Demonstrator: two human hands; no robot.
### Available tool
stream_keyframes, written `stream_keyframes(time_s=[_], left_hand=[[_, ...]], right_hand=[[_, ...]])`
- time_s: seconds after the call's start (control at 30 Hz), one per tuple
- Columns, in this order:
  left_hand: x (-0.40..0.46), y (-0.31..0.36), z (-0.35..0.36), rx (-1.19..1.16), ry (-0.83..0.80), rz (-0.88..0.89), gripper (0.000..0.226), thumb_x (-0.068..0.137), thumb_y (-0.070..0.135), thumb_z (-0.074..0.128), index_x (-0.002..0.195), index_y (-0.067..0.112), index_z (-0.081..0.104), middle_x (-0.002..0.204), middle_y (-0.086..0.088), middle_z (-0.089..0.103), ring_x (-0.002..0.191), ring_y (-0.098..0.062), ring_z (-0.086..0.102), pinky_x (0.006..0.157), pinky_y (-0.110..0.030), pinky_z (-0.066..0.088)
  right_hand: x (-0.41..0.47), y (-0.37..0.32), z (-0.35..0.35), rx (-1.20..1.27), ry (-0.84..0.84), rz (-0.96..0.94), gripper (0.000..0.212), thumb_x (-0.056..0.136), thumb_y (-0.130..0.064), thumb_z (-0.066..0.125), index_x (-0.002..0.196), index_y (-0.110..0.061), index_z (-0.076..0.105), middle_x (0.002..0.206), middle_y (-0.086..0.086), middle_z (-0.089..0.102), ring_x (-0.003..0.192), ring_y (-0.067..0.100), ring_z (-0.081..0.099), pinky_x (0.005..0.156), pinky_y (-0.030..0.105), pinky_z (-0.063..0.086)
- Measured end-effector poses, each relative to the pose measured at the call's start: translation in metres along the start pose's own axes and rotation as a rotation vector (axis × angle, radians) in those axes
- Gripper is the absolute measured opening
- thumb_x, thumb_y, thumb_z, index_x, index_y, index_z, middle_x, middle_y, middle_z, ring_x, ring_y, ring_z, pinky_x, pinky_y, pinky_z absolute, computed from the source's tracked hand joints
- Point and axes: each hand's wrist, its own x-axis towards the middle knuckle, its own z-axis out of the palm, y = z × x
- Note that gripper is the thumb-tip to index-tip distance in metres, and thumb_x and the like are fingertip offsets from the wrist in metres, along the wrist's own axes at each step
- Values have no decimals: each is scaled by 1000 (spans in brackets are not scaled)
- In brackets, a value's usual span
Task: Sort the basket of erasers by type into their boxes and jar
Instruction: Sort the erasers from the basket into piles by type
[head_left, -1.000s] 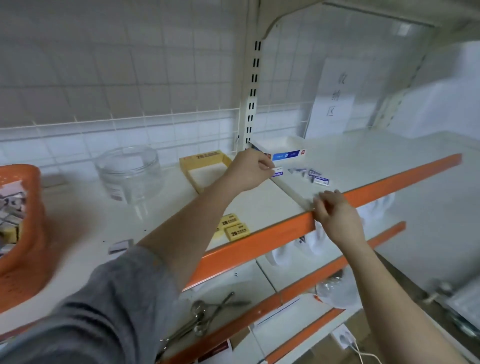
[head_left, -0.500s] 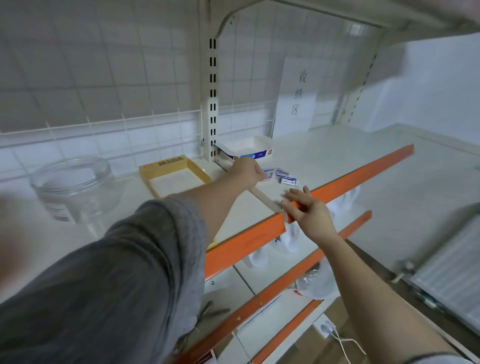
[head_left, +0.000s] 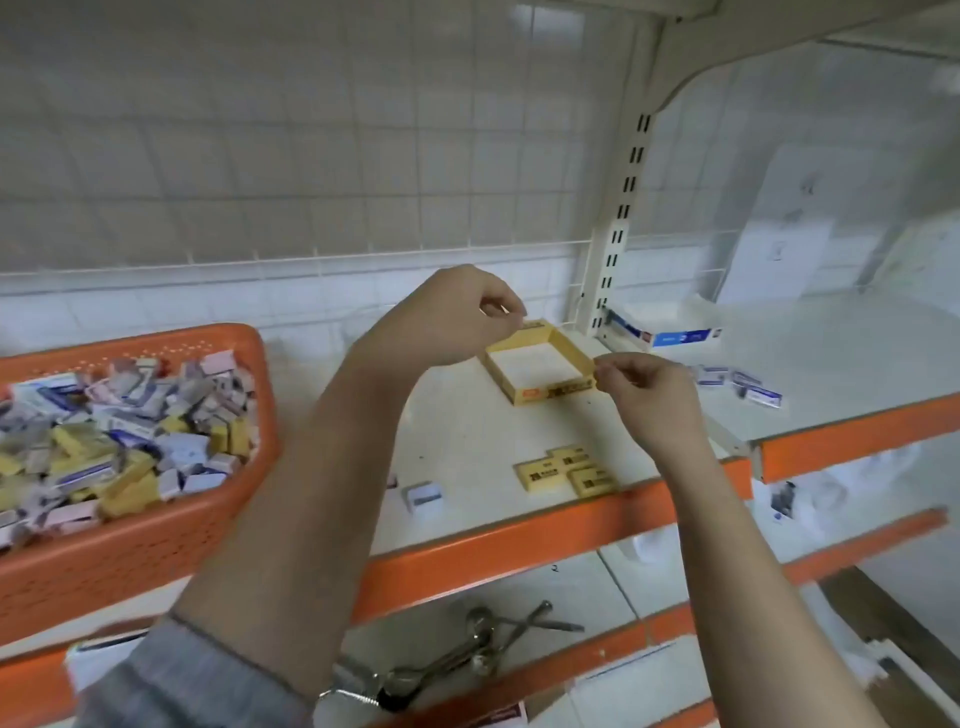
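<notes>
- Currently, my left hand (head_left: 452, 317) and right hand (head_left: 644, 395): fingers curled above the shelf (head_left: 467, 447); whether they pinch anything, I cannot tell
- Yellow box (head_left: 540, 366) between them, open for yellow erasers (head_left: 566, 470)
- Basket (head_left: 156, 540) left, full, unsorted

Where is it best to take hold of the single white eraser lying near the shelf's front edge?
Pinch the white eraser across its two longer sides, coming from above. It lies flat and alone on the shelf, so fingers have room on both sides.
</notes>
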Motion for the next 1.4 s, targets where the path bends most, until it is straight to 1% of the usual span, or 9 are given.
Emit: stream_keyframes(time_s=[0.17,0.27,0.4,0.53,0.7,0.83,0.97,1.2,1.4], left_hand=[[-95,-68,-73,179,166,-159,16,90,22,56,100,25,69,85,14,59,74,-1,55,63,-1,37],[-140,-100,-110,257,182,-264,13,90,23,58,95,28,69,84,13,62,79,-5,60,67,-13,43],[-180,-138,-142,370,151,-372,15,91,28,58,101,25,69,95,7,68,80,-8,58,66,-15,40],[-205,-167,-163,392,96,-442,16,91,24,59,102,26,70,89,10,68,77,-5,59,68,-19,42],[-218,-183,-180,445,79,-482,16,90,25,59,101,25,71,95,5,64,84,-11,56,77,-25,44],[-215,-190,-180,453,39,-469,15,91,25,58,100,27,70,93,7,62,88,-11,57,80,-28,46],[-202,-194,-177,460,13,-436,18,90,24,58,104,25,69,103,5,66,93,-12,60,86,-34,50],[-179,-201,-175,575,-59,-406,28,87,22,62,115,27,64,111,4,64,98,-13,59,89,-32,49],[-166,-213,-180,730,-191,-384,46,80,9,69,120,31,61,124,4,58,110,-18,55,91,-34,49]], right_hand=[[-18,-80,92,50,-265,-179,16,90,-14,56,85,-25,67,79,-10,66,73,9,63,60,13,44],[-32,-120,146,29,-437,-293,14,90,-13,57,89,-20,69,77,-12,64,70,-1,61,62,5,42],[-42,-166,212,-225,-690,-519,21,85,-15,64,104,-13,70,93,-1,68,87,12,63,83,27,49],[-48,-192,255,-713,-881,-713,34,79,-30,72,110,-17,66,109,2,65,100,20,59,85,34,50],[-54,-203,267,-808,-1077,-562,66,70,-48,78,122,-16,53,106,6,66,83,25,67,79,38,55],[-67,-193,265,-889,-1007,-626,64,76,-33,76,131,-18,47,122,5,58,103,23,57,75,29,44],[-66,-189,265,-781,-923,-614,33,85,-24,67,117,-21,56,118,1,58,73,15,51,68,27,41],[-51,-193,235,-400,-718,-541,9,90,-30,60,85,-23,59,74,-11,61,64,9,60,56,21,40],[-53,-190,211,-185,-675,-396,25,93,-16,44,89,-5,66,49,-8,64,45,5,62,56,16,47]])
